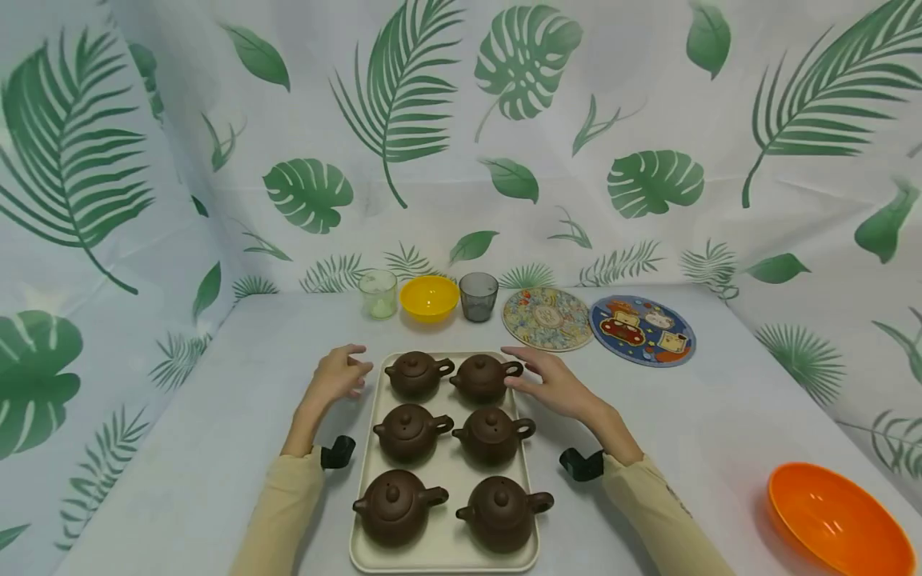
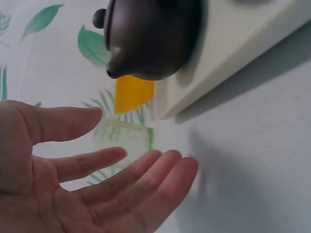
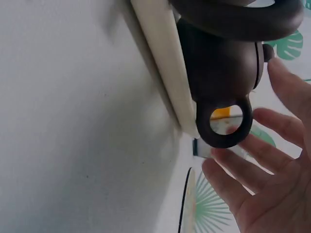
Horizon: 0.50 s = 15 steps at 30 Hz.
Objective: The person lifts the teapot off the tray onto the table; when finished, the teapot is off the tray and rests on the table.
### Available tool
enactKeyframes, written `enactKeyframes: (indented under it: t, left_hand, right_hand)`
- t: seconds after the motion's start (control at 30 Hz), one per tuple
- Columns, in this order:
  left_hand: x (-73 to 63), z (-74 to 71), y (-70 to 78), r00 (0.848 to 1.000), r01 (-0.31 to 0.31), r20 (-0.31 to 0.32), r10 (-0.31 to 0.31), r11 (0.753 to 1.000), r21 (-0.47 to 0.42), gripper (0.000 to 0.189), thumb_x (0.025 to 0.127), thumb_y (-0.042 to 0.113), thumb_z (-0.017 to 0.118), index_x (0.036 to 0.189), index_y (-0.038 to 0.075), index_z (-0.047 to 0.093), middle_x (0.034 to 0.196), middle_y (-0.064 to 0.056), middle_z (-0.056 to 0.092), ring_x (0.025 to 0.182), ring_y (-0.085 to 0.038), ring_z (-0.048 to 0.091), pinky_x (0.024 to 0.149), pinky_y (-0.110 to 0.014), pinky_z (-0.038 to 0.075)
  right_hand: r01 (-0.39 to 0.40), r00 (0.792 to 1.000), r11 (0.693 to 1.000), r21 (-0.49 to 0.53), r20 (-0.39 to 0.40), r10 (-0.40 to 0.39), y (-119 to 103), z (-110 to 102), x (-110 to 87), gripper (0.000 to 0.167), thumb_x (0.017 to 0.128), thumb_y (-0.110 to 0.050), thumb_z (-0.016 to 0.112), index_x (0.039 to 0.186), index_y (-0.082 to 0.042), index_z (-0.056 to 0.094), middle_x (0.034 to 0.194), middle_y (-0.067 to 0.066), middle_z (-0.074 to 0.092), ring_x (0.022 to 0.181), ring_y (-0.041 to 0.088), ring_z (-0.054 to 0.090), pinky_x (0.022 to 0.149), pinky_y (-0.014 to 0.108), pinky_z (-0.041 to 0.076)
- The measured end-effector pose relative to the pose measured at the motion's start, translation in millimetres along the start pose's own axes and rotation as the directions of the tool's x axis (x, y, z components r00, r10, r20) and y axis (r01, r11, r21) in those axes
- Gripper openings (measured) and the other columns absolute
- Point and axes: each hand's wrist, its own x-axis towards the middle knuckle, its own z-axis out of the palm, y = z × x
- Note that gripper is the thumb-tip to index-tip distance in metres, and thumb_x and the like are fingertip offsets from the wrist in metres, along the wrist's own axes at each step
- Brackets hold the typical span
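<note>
Several dark brown lidded teapots stand in two columns on a cream tray point(image 1: 446, 558), spouts to the left and handles to the right. My left hand point(image 1: 342, 375) is beside the tray's far left corner, fingers loosely spread and holding nothing. Nearest to it is the far left teapot point(image 1: 414, 376), whose spout shows above my thumb in the left wrist view. On the other side, my right hand point(image 1: 553, 382) reaches to the far right teapot point(image 1: 480, 379). Its relaxed fingers are right at the ring handle point(image 3: 203, 127), with the thumb near the lid knob point(image 3: 268, 52).
Behind the tray stand a greenish glass point(image 1: 378, 294), a yellow bowl point(image 1: 430, 299) and a grey glass point(image 1: 479, 297). Two round patterned mats, one floral point(image 1: 546, 319) and one blue point(image 1: 643, 330), lie at the back right. An orange bowl point(image 1: 839, 520) sits at the near right.
</note>
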Motion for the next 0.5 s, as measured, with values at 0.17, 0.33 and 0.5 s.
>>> enactKeyframes:
  t: [0.17, 0.33, 0.5]
  left_hand:
    - [3.4, 6.5, -6.1, 0.994, 0.097, 0.072, -0.082, 0.968, -0.231, 0.046, 0.090, 0.002, 0.056, 0.133, -0.012, 0.046, 0.115, -0.032, 0.059, 0.080, -0.028, 0.067, 0.062, -0.035, 0.060]
    - [4.5, 10.5, -9.7, 0.992, 0.121, 0.074, -0.103, 0.946, -0.301, 0.044, 0.087, -0.003, 0.054, 0.130, -0.013, 0.049, 0.110, -0.030, 0.060, 0.072, -0.021, 0.066, 0.058, -0.033, 0.060]
    - [4.2, 14.8, -13.4, 0.993, 0.117, 0.063, -0.103, 0.946, -0.302, 0.040, 0.087, -0.004, 0.054, 0.125, -0.015, 0.053, 0.101, -0.029, 0.064, 0.065, -0.017, 0.066, 0.055, -0.030, 0.059]
  right_hand:
    - [-0.018, 1.000, 1.000, 0.025, -0.016, 0.018, 5, 1, 4.0, 0.036, 0.093, -0.015, 0.063, 0.124, 0.001, 0.062, 0.122, 0.016, 0.063, 0.112, 0.031, 0.060, 0.092, 0.038, 0.053]
    - [0.002, 0.999, 1.000, 0.000, -0.050, -0.002, 11, -1, 12.9, 0.023, 0.090, -0.011, 0.066, 0.111, -0.003, 0.070, 0.107, 0.011, 0.070, 0.099, 0.025, 0.066, 0.082, 0.032, 0.057]
    - [-0.008, 0.998, 1.000, -0.005, -0.066, 0.008, 13, -1, 17.4, 0.016, 0.088, -0.011, 0.069, 0.102, -0.006, 0.074, 0.097, 0.007, 0.073, 0.089, 0.020, 0.069, 0.077, 0.032, 0.058]
